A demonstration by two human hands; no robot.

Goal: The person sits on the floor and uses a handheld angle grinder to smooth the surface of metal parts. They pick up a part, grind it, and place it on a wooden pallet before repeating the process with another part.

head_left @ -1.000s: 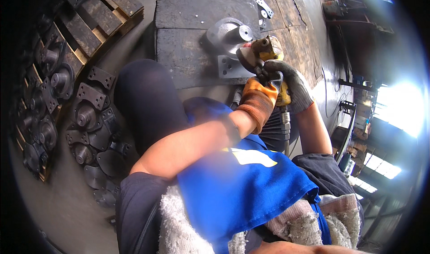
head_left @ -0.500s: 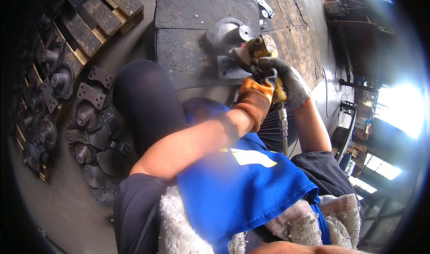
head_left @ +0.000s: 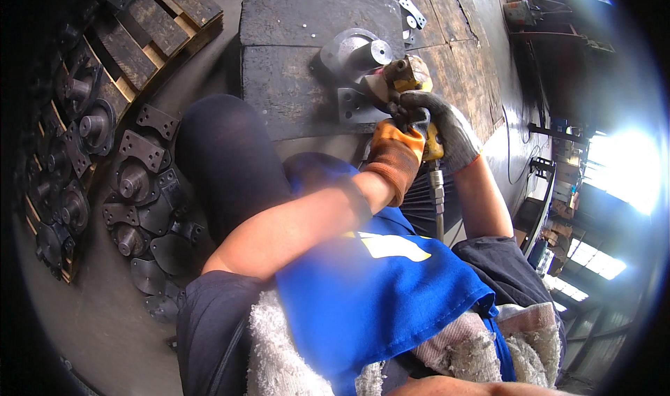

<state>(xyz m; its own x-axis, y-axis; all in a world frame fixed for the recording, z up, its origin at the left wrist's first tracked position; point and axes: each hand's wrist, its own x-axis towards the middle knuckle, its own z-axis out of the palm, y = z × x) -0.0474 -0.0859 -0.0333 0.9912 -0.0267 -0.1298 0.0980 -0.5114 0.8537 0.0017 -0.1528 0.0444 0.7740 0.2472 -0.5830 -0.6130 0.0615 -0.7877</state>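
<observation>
Tool (head_left: 434,144): held in both my hands above the table (head_left: 293,19), its yellow body scuffed, its head blunt and rounded.
Left grip (head_left: 398,146): closed around the tool just below the head, orange glove with a ribbed brown cuff; I take it this steadies the working end.
Right grip (head_left: 450,127): wrapped over the tool from the other side, pale knit glove darkened at the fingers; probably bearing the weight and aim.
Disc (head_left: 375,87): tilted toward the part; whether it touches, I cannot tell.
Part (head_left: 342,50): on the table just beyond the disc, a rounded grey steel plate with a thick cylinder standing from it, the cylinder's end bright and pierced at its centre; lying plate-down seems to keep it steady.
Bracket (head_left: 349,110): flat, drilled, nearer me and close beside the part; whether they join, I cannot make out.
Fitting (head_left: 437,183): ridged metal at the tool's lower end, hanging toward my lap, likely to leave the head unhindered.
Pallet (head_left: 118,43): worn wooden slats on my left, dark metal pieces (head_left: 135,181) crowded on and beside it.
Apron (head_left: 384,291): smooth blue cloth over my lap.
</observation>
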